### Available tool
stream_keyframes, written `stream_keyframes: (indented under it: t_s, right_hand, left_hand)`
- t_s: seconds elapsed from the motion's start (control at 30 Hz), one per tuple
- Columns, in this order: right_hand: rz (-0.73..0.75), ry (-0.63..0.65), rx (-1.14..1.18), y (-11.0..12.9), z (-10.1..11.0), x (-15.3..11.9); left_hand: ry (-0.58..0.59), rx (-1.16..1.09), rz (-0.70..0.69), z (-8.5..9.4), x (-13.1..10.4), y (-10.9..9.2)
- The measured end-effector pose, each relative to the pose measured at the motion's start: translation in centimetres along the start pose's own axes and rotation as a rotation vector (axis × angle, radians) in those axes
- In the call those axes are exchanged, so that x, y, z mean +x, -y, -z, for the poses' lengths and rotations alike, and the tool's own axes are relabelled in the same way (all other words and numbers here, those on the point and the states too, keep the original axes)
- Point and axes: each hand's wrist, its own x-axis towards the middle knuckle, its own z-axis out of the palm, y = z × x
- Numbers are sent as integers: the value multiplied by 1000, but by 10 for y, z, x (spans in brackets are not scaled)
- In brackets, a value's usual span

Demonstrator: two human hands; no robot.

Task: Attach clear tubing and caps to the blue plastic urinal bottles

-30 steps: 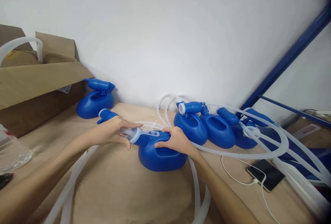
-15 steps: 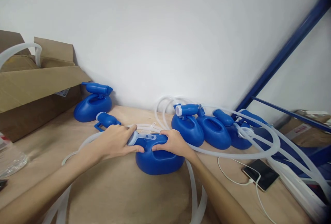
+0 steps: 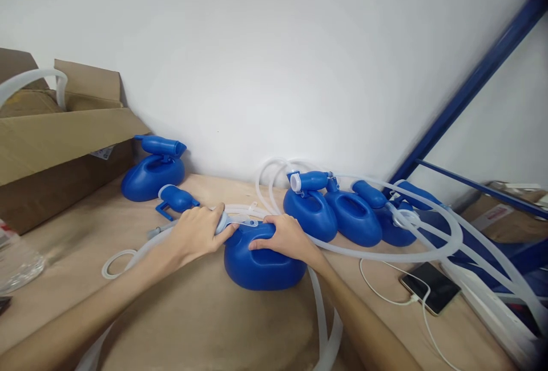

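The left hand (image 3: 197, 235) has its thumb and fingers closed around a translucent whitish plastic cap (image 3: 221, 222) at the neck of a rounded blue plastic jug (image 3: 263, 268). The right hand (image 3: 286, 237) grips the jug's top handle, fingers curled over it. This jug stands upright on the light-brown bench (image 3: 201, 325), well forward of its back edge; its inside is hidden.

Just beyond the left hand lies a small blue bottle-shaped plastic piece (image 3: 178, 198). Another blue jug (image 3: 152, 180) stands near the back left corner, beside an open brown cardboard box (image 3: 64, 140) with a translucent tube (image 3: 32, 79) arching from it. Toward the back right, three blue jugs (image 3: 353, 220) crowd together among looped translucent hoses (image 3: 398, 257).

In front of the held jug, brown surface stretches between hoses on both sides. A black-screened phone (image 3: 432, 288) lies near the right edge.
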Motion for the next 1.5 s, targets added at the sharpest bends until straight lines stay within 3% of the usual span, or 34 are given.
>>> stream_keyframes:
  t_s: [0.2,0.27,0.4,0.5,0.63,0.8,1.3,1.5]
  right_hand:
    - [17,35,-51,3,1,-1]
    - [28,52,-31,4,4,-2]
    - [-1,101,36,11,10,-3]
    - [-34,109,-15,21,14,0]
    - [-34,208,-65,26,16,5]
    - [28,137,-163,23,14,4]
    - [35,123,-179,30,16,-2]
    - [31,98,-179,27,11,-1]
  left_hand:
    - [10,26,39,6,-1,-2]
    - [-40,1,1,6,-2,-1]
    - [-182,-134,-347,1,-1,8]
    - [-129,-262,-497,0,2,12]
    - [-100,-368,-413,5,0,4]
    - [-153,-331,-287,3,-1,-5]
    - [-307,-231,-197,-10,0,-16]
    - [-194,-277,-31,-5,3,-19]
